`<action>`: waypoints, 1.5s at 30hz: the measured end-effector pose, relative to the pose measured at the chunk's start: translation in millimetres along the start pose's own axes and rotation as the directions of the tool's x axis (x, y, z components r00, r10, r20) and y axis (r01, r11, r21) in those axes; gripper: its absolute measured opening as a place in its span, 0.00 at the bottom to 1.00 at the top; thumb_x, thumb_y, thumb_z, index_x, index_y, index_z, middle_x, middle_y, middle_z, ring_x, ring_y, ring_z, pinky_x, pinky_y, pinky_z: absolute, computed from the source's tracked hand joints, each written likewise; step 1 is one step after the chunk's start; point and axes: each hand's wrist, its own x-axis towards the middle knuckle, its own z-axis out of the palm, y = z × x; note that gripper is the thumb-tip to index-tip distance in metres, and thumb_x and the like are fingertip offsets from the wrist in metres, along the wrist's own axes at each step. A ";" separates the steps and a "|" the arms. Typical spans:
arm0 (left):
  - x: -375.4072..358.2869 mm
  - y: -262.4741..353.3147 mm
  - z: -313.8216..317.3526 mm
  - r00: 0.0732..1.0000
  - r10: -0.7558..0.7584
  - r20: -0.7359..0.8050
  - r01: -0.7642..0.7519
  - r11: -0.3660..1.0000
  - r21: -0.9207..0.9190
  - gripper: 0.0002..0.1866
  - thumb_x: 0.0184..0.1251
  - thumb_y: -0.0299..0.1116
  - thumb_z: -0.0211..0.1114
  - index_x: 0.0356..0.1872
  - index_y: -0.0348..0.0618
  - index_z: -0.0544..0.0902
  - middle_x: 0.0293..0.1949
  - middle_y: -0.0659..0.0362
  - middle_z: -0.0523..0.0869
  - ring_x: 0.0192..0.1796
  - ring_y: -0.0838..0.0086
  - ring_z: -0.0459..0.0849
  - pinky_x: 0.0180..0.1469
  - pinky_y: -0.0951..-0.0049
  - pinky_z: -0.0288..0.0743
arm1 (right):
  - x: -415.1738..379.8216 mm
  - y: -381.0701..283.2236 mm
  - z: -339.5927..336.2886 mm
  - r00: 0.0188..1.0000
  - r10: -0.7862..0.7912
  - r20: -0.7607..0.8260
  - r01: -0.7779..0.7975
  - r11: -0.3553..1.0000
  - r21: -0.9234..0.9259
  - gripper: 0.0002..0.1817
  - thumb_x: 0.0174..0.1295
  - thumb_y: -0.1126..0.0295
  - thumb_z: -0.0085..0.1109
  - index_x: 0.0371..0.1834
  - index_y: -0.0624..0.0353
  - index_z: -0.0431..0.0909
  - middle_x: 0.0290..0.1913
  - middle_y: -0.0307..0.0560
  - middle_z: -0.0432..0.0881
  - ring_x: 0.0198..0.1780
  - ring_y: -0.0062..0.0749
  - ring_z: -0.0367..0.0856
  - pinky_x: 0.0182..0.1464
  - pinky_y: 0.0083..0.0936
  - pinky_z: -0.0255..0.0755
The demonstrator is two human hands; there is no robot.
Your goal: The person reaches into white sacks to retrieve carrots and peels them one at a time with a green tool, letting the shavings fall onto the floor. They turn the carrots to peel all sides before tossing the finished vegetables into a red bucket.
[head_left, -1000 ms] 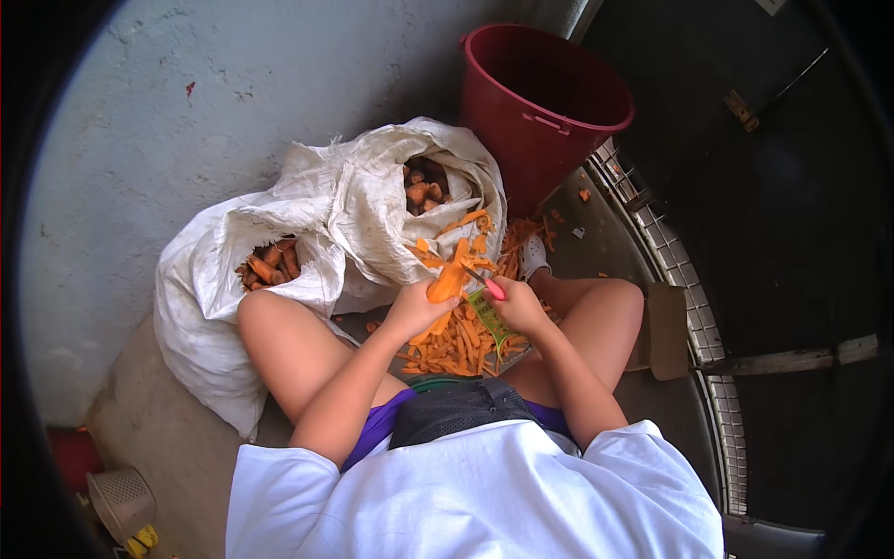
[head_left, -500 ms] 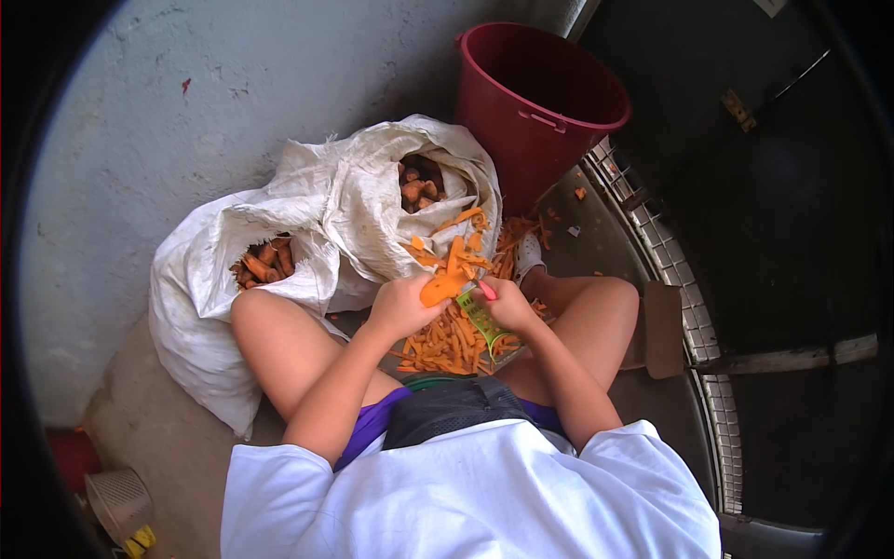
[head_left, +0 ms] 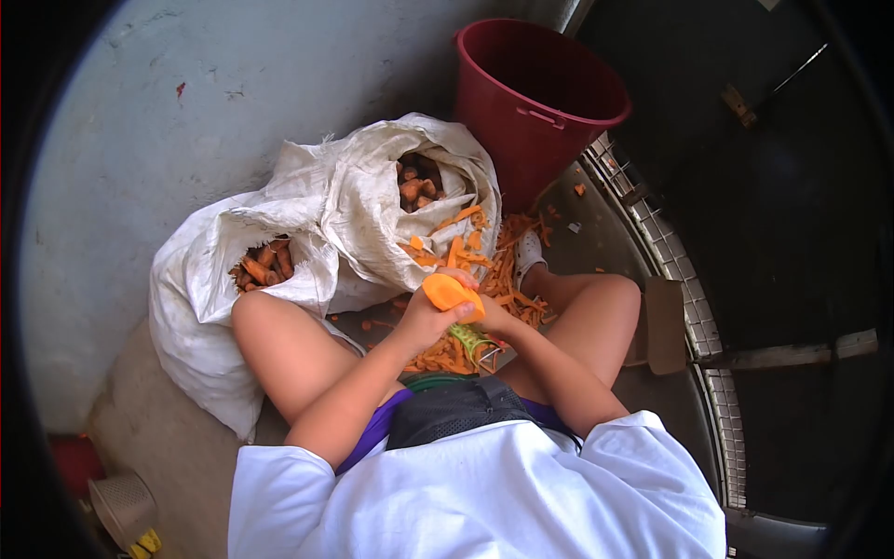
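Note:
My left hand (head_left: 426, 321) is closed around an orange peeled carrot (head_left: 449, 296), its broad end turned up toward me. Behind that carrot, my right hand (head_left: 491, 314) reaches across, with its fingers wrapped over the far side; the carrot partly covers them. Just below the hands lies a green slatted item (head_left: 470, 335), partly hidden. A small metal loop (head_left: 488, 354) with a reddish bit shows beside it, too small to name surely. Orange peelings (head_left: 438, 356) are heaped on the floor between my legs.
Two white woven sacks (head_left: 200, 265) of unpeeled carrots (head_left: 263, 265) lean by the wall. A tall red bucket (head_left: 521, 140) stands behind them. More peelings lie near my shod foot (head_left: 528, 256). A dark mesh-edged panel (head_left: 689, 279) is at right, and a beige perforated basket (head_left: 126, 503) lies lower left.
The carrot has turned so its broad end faces up. My right hand has moved behind it, and the pink-handled peeler seen there earlier no longer shows in its fingers.

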 end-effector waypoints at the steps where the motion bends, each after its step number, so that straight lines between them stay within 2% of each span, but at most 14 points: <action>1: 0.5 -1.9 1.4 0.999 0.019 -0.036 -0.021 0.998 -0.064 0.14 0.49 0.19 0.60 0.37 0.41 0.69 0.40 0.57 0.72 0.46 0.72 0.71 0.52 0.72 0.63 | -1.9 -13.4 7.2 0.997 -0.077 0.016 0.071 0.968 0.240 0.22 0.53 0.59 0.53 0.48 0.60 0.69 0.44 0.50 0.74 0.47 0.32 0.72 0.49 0.26 0.65; 2: 0.2 -3.2 1.3 0.999 0.007 -0.046 -0.011 0.996 -0.091 0.14 0.49 0.20 0.60 0.38 0.41 0.69 0.40 0.57 0.72 0.47 0.72 0.71 0.53 0.71 0.63 | -4.2 -24.4 10.1 0.987 -0.157 0.017 0.132 0.875 0.466 0.24 0.55 0.59 0.54 0.52 0.59 0.66 0.49 0.47 0.72 0.51 0.31 0.70 0.53 0.25 0.64; 8: 3.5 11.8 -25.1 0.988 -0.151 0.011 0.144 0.909 -0.390 0.19 0.55 0.31 0.58 0.48 0.39 0.69 0.49 0.54 0.71 0.53 0.70 0.70 0.55 0.65 0.64 | -1.0 -37.4 -14.7 0.999 0.003 0.052 -0.038 0.737 0.674 0.23 0.61 0.59 0.45 0.55 0.60 0.63 0.49 0.43 0.71 0.52 0.24 0.68 0.52 0.21 0.64; 11: 5.2 33.8 -44.8 0.893 -0.433 0.126 0.450 0.842 -0.298 0.24 0.56 0.34 0.57 0.54 0.38 0.66 0.52 0.53 0.70 0.54 0.69 0.70 0.50 0.64 0.71 | -9.6 -47.3 -36.4 0.987 0.151 -0.046 -0.085 0.756 0.649 0.19 0.62 0.60 0.45 0.51 0.62 0.68 0.46 0.43 0.73 0.50 0.24 0.70 0.50 0.20 0.65; 15: 5.5 30.7 -65.2 0.815 -0.538 0.216 0.575 0.798 -0.183 0.27 0.56 0.34 0.58 0.57 0.37 0.63 0.48 0.53 0.74 0.45 0.70 0.77 0.45 0.64 0.75 | -12.0 -44.3 -45.9 0.984 0.025 -0.174 0.076 0.832 0.550 0.17 0.62 0.62 0.46 0.46 0.64 0.72 0.43 0.42 0.75 0.45 0.24 0.73 0.48 0.19 0.65; 20: 3.0 -11.1 -46.1 0.852 -0.506 0.135 0.451 0.840 0.301 0.25 0.48 0.28 0.66 0.49 0.33 0.69 0.35 0.58 0.77 0.31 0.80 0.76 0.29 0.79 0.71 | -5.6 -33.2 -37.6 0.976 0.145 -0.162 -0.045 0.864 0.501 0.13 0.60 0.68 0.48 0.43 0.66 0.72 0.39 0.39 0.75 0.38 0.20 0.72 0.43 0.17 0.65; 24: 5.1 -11.6 -39.8 0.818 -0.575 0.024 0.539 0.781 0.315 0.21 0.44 0.28 0.68 0.41 0.34 0.72 0.29 0.60 0.78 0.26 0.80 0.76 0.27 0.79 0.70 | -9.2 -51.6 -29.0 0.960 -0.001 -0.280 0.110 0.921 0.374 0.11 0.57 0.69 0.50 0.39 0.64 0.73 0.31 0.36 0.75 0.33 0.17 0.70 0.37 0.18 0.65; 27: 7.8 -18.2 -47.2 0.817 -0.575 -0.041 0.554 0.763 0.335 0.19 0.41 0.29 0.69 0.36 0.34 0.75 0.26 0.59 0.79 0.23 0.79 0.76 0.27 0.78 0.70 | -17.0 -60.9 -36.7 0.949 0.003 -0.316 -0.016 0.999 -0.038 0.10 0.54 0.68 0.52 0.36 0.62 0.74 0.24 0.43 0.76 0.27 0.24 0.73 0.33 0.24 0.66; 35: 9.7 -18.4 -43.9 0.867 -0.473 -0.158 0.486 0.730 0.480 0.18 0.39 0.29 0.68 0.36 0.36 0.75 0.24 0.57 0.80 0.20 0.79 0.76 0.25 0.77 0.70 | -25.6 -74.3 -36.8 0.929 -0.067 -0.363 -0.032 0.965 -0.259 0.10 0.51 0.66 0.53 0.26 0.63 0.71 0.22 0.58 0.73 0.27 0.50 0.73 0.30 0.34 0.65; 38: 8.1 -17.4 -43.0 0.971 -0.202 -0.129 0.233 0.672 0.703 0.19 0.39 0.30 0.68 0.37 0.37 0.75 0.25 0.57 0.80 0.23 0.76 0.78 0.29 0.76 0.72 | -25.0 -74.1 -35.0 0.909 -0.091 -0.406 -0.037 0.954 -0.298 0.09 0.50 0.67 0.53 0.26 0.63 0.71 0.22 0.58 0.73 0.28 0.51 0.74 0.30 0.36 0.65; 41: 6.8 -11.6 -37.4 0.964 -0.227 -0.141 0.258 0.652 0.713 0.19 0.40 0.29 0.68 0.38 0.37 0.75 0.26 0.59 0.80 0.27 0.72 0.79 0.34 0.74 0.72 | -23.3 -71.2 -35.7 0.900 -0.102 -0.424 -0.036 0.952 -0.305 0.09 0.50 0.67 0.52 0.26 0.63 0.72 0.23 0.59 0.74 0.29 0.52 0.74 0.31 0.37 0.65; 42: 7.2 -9.1 -36.3 0.920 -0.373 -0.121 0.370 0.724 0.582 0.20 0.41 0.29 0.68 0.39 0.37 0.74 0.27 0.60 0.80 0.29 0.72 0.79 0.36 0.74 0.72 | -22.8 -69.4 -37.2 0.899 -0.106 -0.425 -0.032 0.951 -0.306 0.09 0.50 0.67 0.52 0.27 0.63 0.72 0.23 0.59 0.74 0.29 0.52 0.74 0.32 0.38 0.65; 44: 7.4 -1.6 -34.8 0.785 -0.620 -0.008 0.595 0.750 0.290 0.22 0.41 0.28 0.68 0.42 0.38 0.74 0.29 0.61 0.80 0.34 0.72 0.78 0.41 0.74 0.71 | -18.3 -68.7 -46.7 0.931 0.032 -0.362 -0.116 0.970 -0.212 0.10 0.49 0.66 0.52 0.26 0.63 0.73 0.24 0.60 0.74 0.30 0.52 0.75 0.32 0.38 0.65; 45: 6.7 4.9 -29.8 0.820 -0.550 0.160 0.480 0.812 0.333 0.23 0.40 0.27 0.68 0.43 0.38 0.73 0.31 0.62 0.79 0.35 0.75 0.77 0.41 0.75 0.70 | -17.6 -67.3 -50.1 0.940 0.101 -0.325 -0.162 0.973 -0.165 0.10 0.48 0.66 0.52 0.26 0.63 0.74 0.25 0.60 0.75 0.30 0.52 0.75 0.33 0.38 0.66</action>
